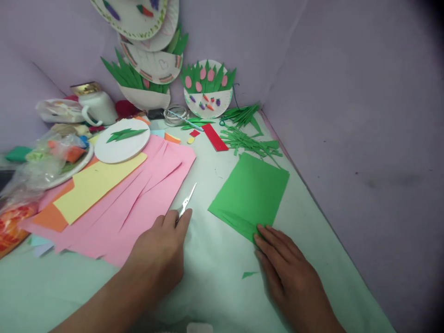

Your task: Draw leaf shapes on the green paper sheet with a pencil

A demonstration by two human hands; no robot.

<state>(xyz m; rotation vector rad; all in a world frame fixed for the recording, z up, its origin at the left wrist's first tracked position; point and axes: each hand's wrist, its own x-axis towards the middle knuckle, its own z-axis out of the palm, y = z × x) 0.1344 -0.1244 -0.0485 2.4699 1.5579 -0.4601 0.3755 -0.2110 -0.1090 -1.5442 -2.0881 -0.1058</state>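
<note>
Pink paper sheets [156,185] cover the table's [222,286] left side. The left hand [161,249] grips small scissors [187,200], blades pointing away. Toward the table's right edge, the right hand [287,273], open, presses fingertips on the near corner of a green sheet [255,192] lying flat.

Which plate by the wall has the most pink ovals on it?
The rightmost plate, with five pink ovals among its green leaves. The leafy plate to its left shows only one.
</note>
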